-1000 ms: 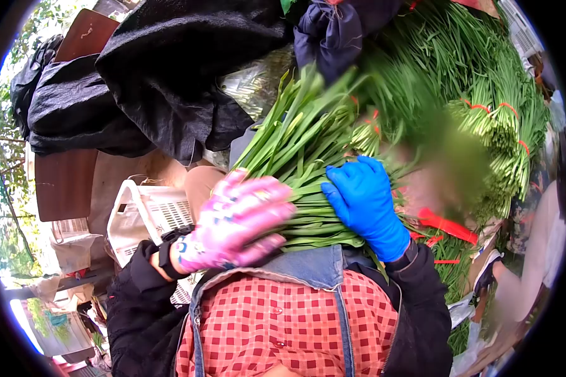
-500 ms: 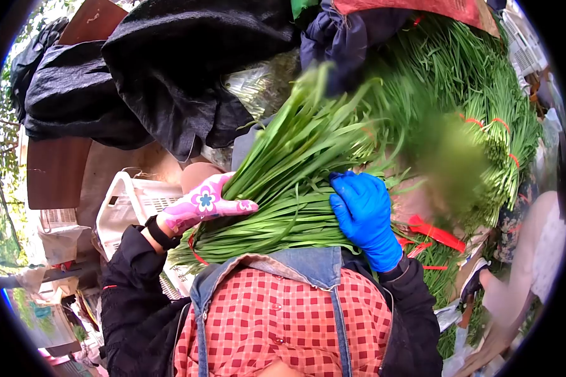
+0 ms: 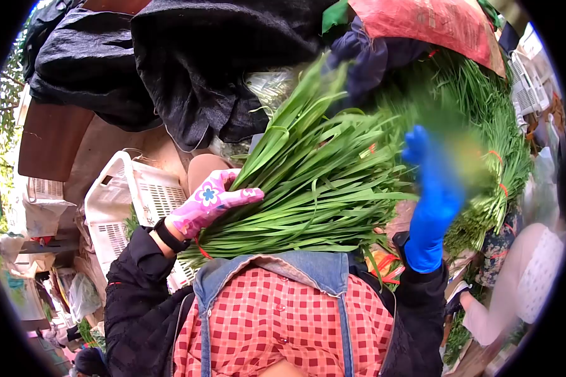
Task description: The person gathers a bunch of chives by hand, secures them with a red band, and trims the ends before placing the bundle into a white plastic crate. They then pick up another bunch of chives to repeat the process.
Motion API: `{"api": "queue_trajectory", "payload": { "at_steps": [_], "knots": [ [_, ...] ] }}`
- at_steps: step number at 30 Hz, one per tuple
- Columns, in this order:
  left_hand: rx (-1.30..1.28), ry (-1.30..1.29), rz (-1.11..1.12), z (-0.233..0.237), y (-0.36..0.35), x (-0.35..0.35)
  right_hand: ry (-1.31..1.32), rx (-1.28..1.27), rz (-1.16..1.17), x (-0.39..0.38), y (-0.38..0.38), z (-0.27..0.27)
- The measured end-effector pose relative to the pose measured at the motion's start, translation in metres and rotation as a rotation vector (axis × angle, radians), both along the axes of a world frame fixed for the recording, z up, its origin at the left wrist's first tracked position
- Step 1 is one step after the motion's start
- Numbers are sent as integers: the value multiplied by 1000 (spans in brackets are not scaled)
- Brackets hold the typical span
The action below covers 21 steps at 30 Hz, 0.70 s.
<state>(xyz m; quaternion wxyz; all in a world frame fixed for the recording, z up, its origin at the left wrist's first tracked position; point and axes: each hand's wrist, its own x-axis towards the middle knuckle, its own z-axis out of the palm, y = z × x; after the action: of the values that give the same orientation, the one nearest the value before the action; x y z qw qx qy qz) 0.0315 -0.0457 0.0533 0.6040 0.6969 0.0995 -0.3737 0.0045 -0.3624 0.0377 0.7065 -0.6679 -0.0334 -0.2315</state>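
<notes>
A pink flowered glove covers my left hand point(image 3: 212, 200), which is closed round the lower end of a bunch of long green leaves point(image 3: 321, 169). The leaves fan up and to the right, with more lying across my lap. A red band point(image 3: 202, 249) shows just below my left wrist. My right hand point(image 3: 435, 182), in a blue glove, is raised to the right of the leaf tips. Its fingers are smeared by motion, and whether they hold anything is unclear. A blurred green shape is beside it.
Banded green bunches point(image 3: 500, 151) are piled at the right. A white crate point(image 3: 116, 207) stands at my left. Black cloth point(image 3: 214, 56) hangs ahead, with a red sack point(image 3: 427, 25) at the upper right. Part of a person's arm point(image 3: 516, 276) shows at far right.
My right hand has left the leaves on my lap and moved up and to the right. My left hand still grips the bunch. The view has shifted slightly.
</notes>
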Motion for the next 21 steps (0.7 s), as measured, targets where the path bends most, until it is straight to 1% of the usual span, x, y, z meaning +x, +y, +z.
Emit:
{"api": "queue_trajectory", "payload": {
  "at_steps": [1, 3, 4, 5, 7, 8, 10, 11, 13, 14, 15, 17, 18, 19, 21],
  "knots": [
    [-6, -6, 2, -3, 1, -1, 3, 8, 31, 5, 2, 12],
    [84, -183, -83, -11, 2, -4, -148, -442, 109, 22, 3, 21],
    [58, -190, -55, -10, 0, -6, -248, -665, 100, 30, 9, 25],
    [55, -194, -53, -11, -2, -7, -329, -765, 83, 40, 14, 21],
    [65, -247, -33, -14, -2, -10, -340, -879, 91, 55, 23, 18],
    [66, -247, -30, -13, -2, -12, -342, -878, 94, 62, 25, 13],
    [86, -275, -42, -13, -3, -12, -214, -904, 144, 76, 28, 2],
    [86, -278, -42, -15, -2, -12, -217, -905, 143, 78, 29, -1],
    [30, -298, -31, -20, 0, -11, -50, -746, 283, 84, 33, -5],
    [44, -290, -50, -21, 1, -11, 43, -691, 385, 87, 33, 1],
    [45, -291, -48, -22, 1, -11, 41, -690, 387, 90, 34, 1],
    [20, -314, -57, -24, 1, -10, 142, -485, 604, 96, 36, -3],
    [21, -313, -57, -24, 1, -11, 236, -422, 698, 99, 36, -3],
    [9, -301, -46, -23, 0, -11, 236, -421, 697, 101, 36, -3],
    [-3, -290, -35, -20, 0, -10, 261, -440, 797, 104, 38, 0]
  ]
}}
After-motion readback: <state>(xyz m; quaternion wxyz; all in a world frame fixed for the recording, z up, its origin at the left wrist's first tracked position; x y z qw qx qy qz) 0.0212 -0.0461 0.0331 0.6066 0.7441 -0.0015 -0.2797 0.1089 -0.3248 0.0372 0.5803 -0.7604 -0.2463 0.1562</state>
